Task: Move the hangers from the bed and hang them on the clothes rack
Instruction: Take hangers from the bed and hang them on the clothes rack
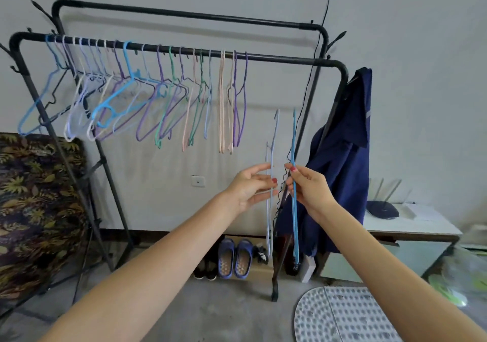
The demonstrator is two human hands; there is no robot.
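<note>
Approx. twenty coloured hangers [147, 91] are already being carried by the near bar of the black clothes rack [290, 60], bunched from the far-left end to just past the middle; the rack's right stretch and the whole far bar are being left bare.

Two more hangers are being held up in front of the rack's right part, below the bar, both seen edge-on w/ hooks pointing up. A pale lilac hanger [269, 209] is being held by the left hand [250, 186]: the fingers are mostly straight and spread, w/ the wire being pinched lightly between fingertips and thumb, so the grip looks loose. A bright blue hanger [294, 209] is being gripped by the right hand [308, 186], w/ fingers curled round the wire at about mid-height. The two hangers are being kept just apart, not touching.

Judged from this, most of the job is being shown as done; these two are not yet on the bar, and each hook is needing to be lifted over it, probably at the free right section. The bed is not being shown, so the no. of hangers left there cannot be told.

A dark blue garment [340, 157] is being hung from the rack's right post; slippers [234, 261] are being kept on the floor under the rack.
</note>
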